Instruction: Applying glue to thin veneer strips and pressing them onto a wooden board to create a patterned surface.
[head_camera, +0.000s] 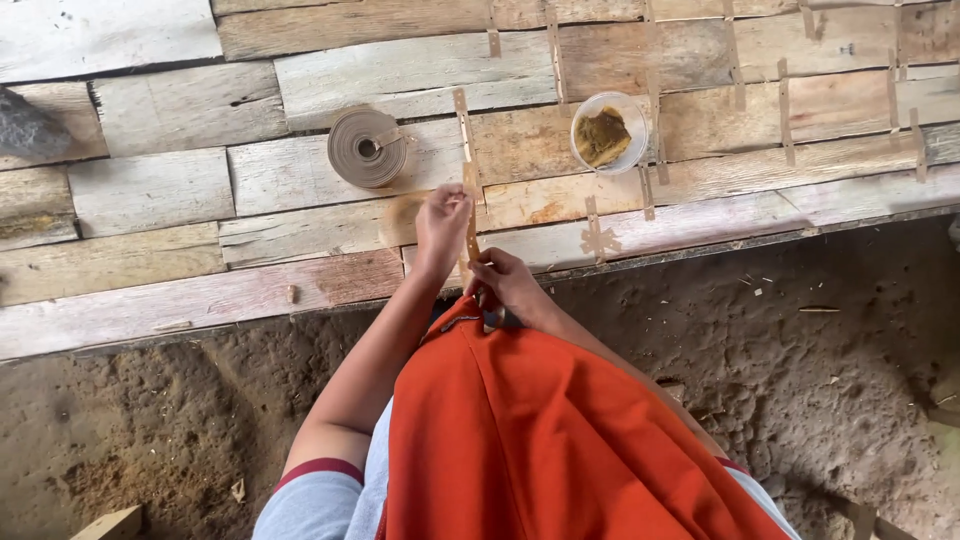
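While both hands worked at the near edge of the plank tabletop (150, 190), the left hand (441, 222) pinched the upper part of a thin tan strip (471, 225) and the right hand (505, 282) gripped its lower end, just above the orange cloth (540, 430). The strip could probably have torn or slipped if the pull became uneven. A tape roll (367, 148) and a clear cup (609, 132) stood beyond. Right fingertips were hidden; the cup's brown contents could not be identified.

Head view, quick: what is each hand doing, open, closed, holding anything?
Left hand: fingers pinched on the upper part of a thin brown strip.
Right hand: closed on the strip's lower end.
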